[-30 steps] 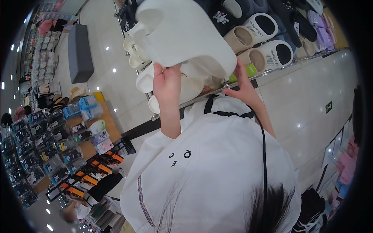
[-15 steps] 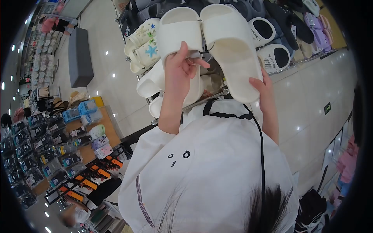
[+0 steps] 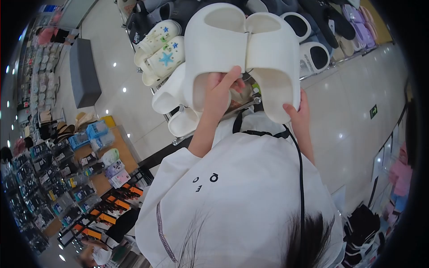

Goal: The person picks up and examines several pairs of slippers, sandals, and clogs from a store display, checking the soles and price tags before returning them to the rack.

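Observation:
A pair of white slides is held up in front of me, the left slide [image 3: 216,51] and the right slide [image 3: 273,53] side by side and touching along their straps. My left hand [image 3: 219,94] is closed on the left slide at the lower edge of its strap, thumb on the outside, the other fingers partly hidden in the foot opening. Around the heel of the right slide, my right hand [image 3: 300,114] is wrapped, thumb on the near side. A small dark tie shows between the two slides.
Cream clogs [image 3: 164,56] with star charms and more white slides [image 3: 184,121] lie on the metal rack [image 3: 181,140] behind. Dark footwear fills the rack's far side. Packaged goods [image 3: 67,178] hang at left, near a grey bench [image 3: 85,73]. A person [image 3: 96,254] is at lower left.
The slides have tilted, so more of their straps and less of the right footbed shows. My left hand has shifted right and its outstretched finger has curled in.

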Available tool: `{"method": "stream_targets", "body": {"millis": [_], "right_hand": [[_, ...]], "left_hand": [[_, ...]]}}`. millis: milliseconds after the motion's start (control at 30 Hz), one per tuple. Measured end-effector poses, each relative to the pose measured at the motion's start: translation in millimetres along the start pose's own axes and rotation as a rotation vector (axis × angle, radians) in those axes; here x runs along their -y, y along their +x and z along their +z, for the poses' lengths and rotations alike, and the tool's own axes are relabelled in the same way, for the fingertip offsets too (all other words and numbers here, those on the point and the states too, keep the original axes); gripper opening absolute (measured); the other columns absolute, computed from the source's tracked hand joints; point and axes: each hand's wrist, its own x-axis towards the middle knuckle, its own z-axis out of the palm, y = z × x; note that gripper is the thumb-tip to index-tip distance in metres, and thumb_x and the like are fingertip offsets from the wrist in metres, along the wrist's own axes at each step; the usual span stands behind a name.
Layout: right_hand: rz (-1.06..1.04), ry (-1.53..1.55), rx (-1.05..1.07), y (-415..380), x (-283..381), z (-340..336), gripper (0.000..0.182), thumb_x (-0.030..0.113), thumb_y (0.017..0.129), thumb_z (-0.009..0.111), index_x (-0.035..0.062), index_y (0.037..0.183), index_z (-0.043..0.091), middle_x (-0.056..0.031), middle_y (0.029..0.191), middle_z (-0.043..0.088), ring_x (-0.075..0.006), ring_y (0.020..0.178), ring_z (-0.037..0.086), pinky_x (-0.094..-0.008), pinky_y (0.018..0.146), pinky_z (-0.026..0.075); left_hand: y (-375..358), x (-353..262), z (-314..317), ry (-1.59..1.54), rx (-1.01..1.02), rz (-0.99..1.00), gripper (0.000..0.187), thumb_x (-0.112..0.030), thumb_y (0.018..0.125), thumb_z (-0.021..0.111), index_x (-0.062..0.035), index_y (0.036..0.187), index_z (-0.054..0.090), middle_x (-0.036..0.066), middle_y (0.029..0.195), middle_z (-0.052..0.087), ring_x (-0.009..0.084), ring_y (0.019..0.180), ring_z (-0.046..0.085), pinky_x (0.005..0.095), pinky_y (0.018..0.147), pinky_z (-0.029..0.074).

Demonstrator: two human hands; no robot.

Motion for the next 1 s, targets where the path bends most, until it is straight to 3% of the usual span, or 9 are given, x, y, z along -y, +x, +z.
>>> {"method": "stream_targets", "body": {"millis": [67, 133, 233, 500, 633, 733, 833, 900, 1000], "right_hand": [[-0.008, 0.119, -0.011, -1.3, -29.0, 2.4, 0.061, 0.004, 0.063, 0.057, -0.001, 0.12, 0.035, -0.0117, 0.107, 0.049, -0.0179, 0.097, 0.049, -0.0284, 0.083, 0.04], [-0.066, 0.277, -0.014, 4.3, -71.7, 5.5, 0.066, 0.005, 0.061, 0.056, 0.0015, 0.122, 0.031, -0.0102, 0.109, 0.047, -0.0182, 0.101, 0.046, -0.0286, 0.087, 0.038], [-0.005, 0.285, -0.009, 10.3, -78.5, 14.9, 0.067, 0.005, 0.062, 0.056, 0.0025, 0.123, 0.029, -0.0086, 0.109, 0.046, -0.0178, 0.102, 0.046, -0.029, 0.089, 0.036], [0.023, 0.305, 0.131, 54.0, -87.8, 24.4, 0.069, 0.001, 0.066, 0.056, 0.0052, 0.127, 0.025, -0.0061, 0.116, 0.044, -0.0157, 0.109, 0.042, -0.028, 0.094, 0.031], [0.084, 0.387, 0.27, 64.7, -87.5, 39.9, 0.073, 0.0, 0.067, 0.056, 0.006, 0.131, 0.02, -0.0065, 0.121, 0.04, -0.0153, 0.114, 0.037, -0.0268, 0.095, 0.028], [0.123, 0.24, 0.237, 67.7, -81.6, 45.8, 0.075, 0.003, 0.067, 0.058, 0.0054, 0.132, 0.018, -0.0078, 0.124, 0.037, -0.0161, 0.116, 0.034, -0.0276, 0.096, 0.027], [-0.059, -0.033, 0.218, 69.1, -87.1, 47.3, 0.078, 0.011, 0.068, 0.062, 0.0059, 0.132, 0.018, -0.0108, 0.124, 0.036, -0.0218, 0.116, 0.035, -0.0306, 0.098, 0.026], [-0.267, -0.405, 0.058, 66.0, -96.8, 51.7, 0.08, 0.019, 0.066, 0.067, 0.0052, 0.131, 0.021, -0.0142, 0.121, 0.037, -0.028, 0.114, 0.036, -0.0351, 0.096, 0.028], [-0.204, -0.716, -0.113, 57.0, -99.7, 66.6, 0.084, 0.028, 0.062, 0.072, 0.0027, 0.128, 0.026, -0.0163, 0.115, 0.038, -0.0324, 0.108, 0.037, -0.0381, 0.09, 0.03]], "left_hand": [[-4.5, 9.1, 10.4, -0.076, 0.011, -0.011, 0.024, -0.019, 0.084, 0.05, 0.003, 0.092, 0.054, 0.01, 0.078, 0.058, 0.0176, 0.062, 0.056, 0.0244, 0.047, 0.043], [-3.5, 23.2, 16.2, -0.471, 0.246, -0.048, 0.023, -0.019, 0.087, 0.046, 0.0017, 0.097, 0.051, 0.01, 0.083, 0.057, 0.0184, 0.063, 0.057, 0.0266, 0.052, 0.048], [-7.6, 31.2, 25.9, -0.623, 0.189, -0.126, 0.019, -0.016, 0.087, 0.046, -0.0011, 0.1, 0.048, 0.009, 0.086, 0.055, 0.0187, 0.065, 0.058, 0.0275, 0.054, 0.052], [13.7, 65.8, -3.1, -0.787, 0.157, -0.142, 0.022, -0.022, 0.091, 0.041, -0.004, 0.103, 0.047, 0.007, 0.088, 0.056, 0.0177, 0.076, 0.056, 0.0264, 0.066, 0.049], [25.7, 70.9, -8.6, -0.634, 0.174, -0.013, 0.024, -0.024, 0.091, 0.04, -0.0039, 0.101, 0.049, 0.006, 0.082, 0.057, 0.0173, 0.075, 0.054, 0.0282, 0.065, 0.044], [39.1, 73.9, -16.1, -0.598, 0.178, 0.024, 0.025, -0.026, 0.091, 0.04, -0.0037, 0.097, 0.05, 0.006, 0.082, 0.058, 0.0174, 0.073, 0.054, 0.0289, 0.064, 0.043], [49.2, 72.7, -17.2, -0.433, 0.18, 0.062, 0.027, -0.028, 0.091, 0.04, -0.0032, 0.093, 0.052, 0.007, 0.079, 0.058, 0.0199, 0.067, 0.055, 0.0309, 0.064, 0.043], [52.6, 77.2, -15.9, -0.327, 0.115, 0.059, 0.028, -0.027, 0.091, 0.039, -0.0025, 0.089, 0.052, 0.008, 0.076, 0.057, 0.0229, 0.06, 0.056, 0.0326, 0.063, 0.043], [48.5, 83.7, -14.7, -0.265, 0.081, 0.118, 0.031, -0.027, 0.091, 0.036, -0.0006, 0.083, 0.051, 0.009, 0.07, 0.055, 0.0253, 0.052, 0.055, 0.0333, 0.057, 0.044]]}}
